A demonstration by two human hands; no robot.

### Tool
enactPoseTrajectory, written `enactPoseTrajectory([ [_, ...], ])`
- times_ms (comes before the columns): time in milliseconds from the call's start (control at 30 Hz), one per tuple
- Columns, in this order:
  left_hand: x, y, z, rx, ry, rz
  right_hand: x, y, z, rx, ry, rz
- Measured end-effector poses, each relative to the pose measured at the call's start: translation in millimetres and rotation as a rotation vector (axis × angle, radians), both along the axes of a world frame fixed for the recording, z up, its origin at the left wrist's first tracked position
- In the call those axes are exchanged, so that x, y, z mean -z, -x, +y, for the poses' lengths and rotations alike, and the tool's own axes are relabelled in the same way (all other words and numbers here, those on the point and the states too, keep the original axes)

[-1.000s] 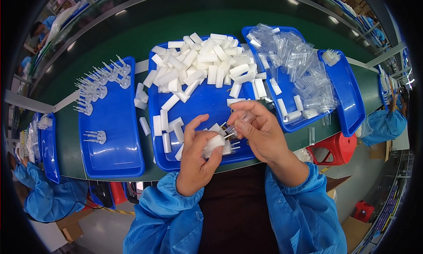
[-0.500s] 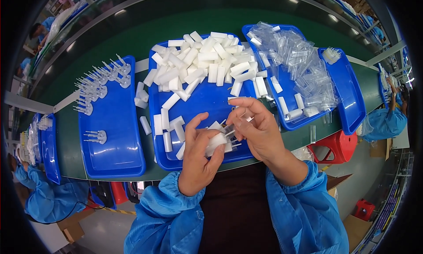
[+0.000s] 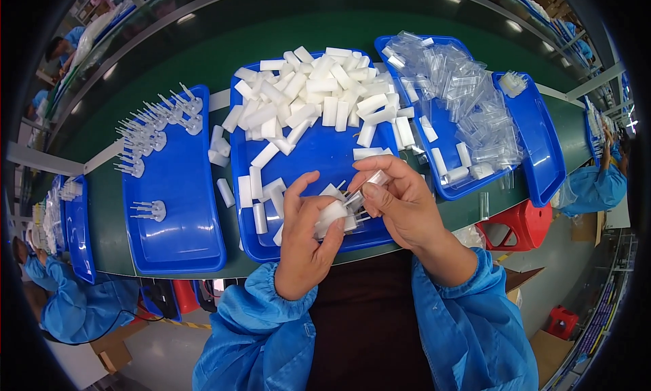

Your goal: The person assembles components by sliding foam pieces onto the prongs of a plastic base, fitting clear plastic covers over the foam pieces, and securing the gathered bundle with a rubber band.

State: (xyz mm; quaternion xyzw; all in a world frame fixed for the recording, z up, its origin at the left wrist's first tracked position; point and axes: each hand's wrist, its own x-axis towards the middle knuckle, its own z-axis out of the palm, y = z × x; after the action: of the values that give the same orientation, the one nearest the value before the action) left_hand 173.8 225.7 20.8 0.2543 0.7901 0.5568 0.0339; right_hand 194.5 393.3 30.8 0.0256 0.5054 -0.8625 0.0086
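Over the front of the middle blue tray (image 3: pixel 305 162), my left hand (image 3: pixel 306 238) is closed around a white piece with thin prongs (image 3: pixel 330 214), which point to the right. My fingers hide much of its shape. My right hand (image 3: pixel 404 204) pinches a small clear plastic sleeve (image 3: pixel 376 179) with white in it, between thumb and forefinger. Its lower end is at the tips of the prongs; whether it sits over one I cannot tell. Under and beside my hands lie loose white blocks (image 3: pixel 260 218).
Many white foam-like blocks (image 3: pixel 325 86) heap at the tray's back. A right-hand tray (image 3: pixel 444 191) holds clear sleeves (image 3: pixel 468 86). Pronged white pieces with round bases (image 3: pixel 157 211) stand in the left tray (image 3: pixel 178 245). A red stool (image 3: pixel 519 228) is at right; co-workers sit both sides.
My right hand has turned slightly and come down a little, and the sleeve in its fingertips shows more clearly. My left hand keeps its hold almost unmoved.
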Motion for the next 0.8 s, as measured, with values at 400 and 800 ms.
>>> enactPoseTrajectory([
  [400, -1.6, -1.6, 0.0, 0.023, 0.016, 0.024, -3.3, 1.5, -7.1, 0.157, -0.153, -0.015],
  [800, -0.4, -2.2, -1.2, 0.019, 0.001, -0.001, -1.5, -4.7, 1.6, 0.065, -0.079, -0.042],
])
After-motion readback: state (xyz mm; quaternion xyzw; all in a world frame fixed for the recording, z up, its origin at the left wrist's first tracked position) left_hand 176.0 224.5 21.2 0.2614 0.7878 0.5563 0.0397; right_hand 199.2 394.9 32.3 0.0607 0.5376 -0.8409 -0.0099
